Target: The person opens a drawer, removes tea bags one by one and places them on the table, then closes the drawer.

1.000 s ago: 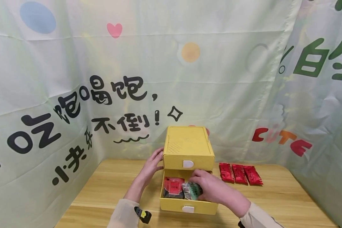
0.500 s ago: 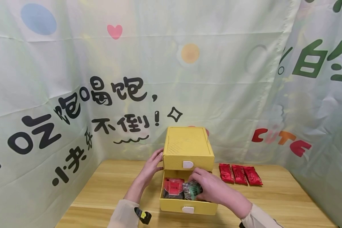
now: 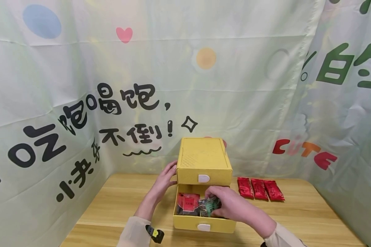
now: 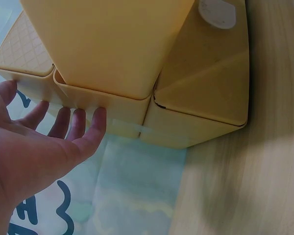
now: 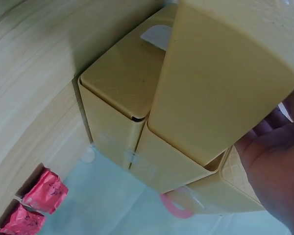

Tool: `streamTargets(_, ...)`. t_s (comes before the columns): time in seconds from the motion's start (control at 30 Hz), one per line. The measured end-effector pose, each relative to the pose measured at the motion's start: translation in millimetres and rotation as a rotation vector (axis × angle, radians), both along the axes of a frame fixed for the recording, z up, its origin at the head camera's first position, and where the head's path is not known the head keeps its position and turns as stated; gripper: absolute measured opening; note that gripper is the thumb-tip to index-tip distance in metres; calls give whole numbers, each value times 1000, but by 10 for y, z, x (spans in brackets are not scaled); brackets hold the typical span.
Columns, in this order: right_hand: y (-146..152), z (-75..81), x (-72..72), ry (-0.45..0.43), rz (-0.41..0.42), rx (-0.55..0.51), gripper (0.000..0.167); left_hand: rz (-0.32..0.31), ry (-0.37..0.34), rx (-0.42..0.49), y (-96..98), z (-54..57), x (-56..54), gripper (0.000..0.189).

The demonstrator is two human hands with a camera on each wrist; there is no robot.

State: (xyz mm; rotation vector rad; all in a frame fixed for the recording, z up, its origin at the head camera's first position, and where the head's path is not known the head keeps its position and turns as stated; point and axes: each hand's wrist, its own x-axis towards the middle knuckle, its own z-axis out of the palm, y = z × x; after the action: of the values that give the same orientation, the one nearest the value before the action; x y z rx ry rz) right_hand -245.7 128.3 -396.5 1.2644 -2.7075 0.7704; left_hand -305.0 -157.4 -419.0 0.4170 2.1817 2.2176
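My left hand [image 3: 164, 178] rests against the left side of a yellow drawer unit [image 3: 204, 154]. In the left wrist view that hand's extended fingers [image 4: 99, 120] lie along the unit's side. Below the top compartment, a drawer [image 3: 185, 223] with a white tab is pulled out. My right hand [image 3: 230, 204] is inside it, thumb and fingers around a clear packet with a green label [image 3: 206, 207]. Left of that packet lies a dark packet with a red label [image 3: 188, 204]. In the right wrist view the pulled-out drawer's wall hides the packets and most of the fingers.
Red foil packets [image 3: 259, 188] lie in a row on the wooden table [image 3: 303, 212], right of the unit. A printed cloth backdrop [image 3: 250, 103] rises behind the table. A closed drawer with a white tab [image 4: 218, 13] sits beneath the pulled-out one.
My right hand has shifted slightly within the drawer, and the green-labelled packet has moved a little to the right and tilted. The left hand stays at the unit's side.
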Motion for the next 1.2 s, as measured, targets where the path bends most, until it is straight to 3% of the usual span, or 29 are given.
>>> streamTargets(0.23, 32, 5, 16, -90, 14, -69, 40, 6, 7, 10, 10, 12, 25, 56)
streamTargets(0.47, 55, 12, 59, -171, -26, -142, 34, 8, -2, 9, 12, 9, 23, 55)
streamTargets(0.87, 113, 31, 96, -175, -58, -284, 15, 10, 0, 3, 8, 17, 11, 56)
streamTargets(1.2, 144, 66, 175, -144, -139, -394, 12, 9, -5, 7, 3, 13, 16, 55)
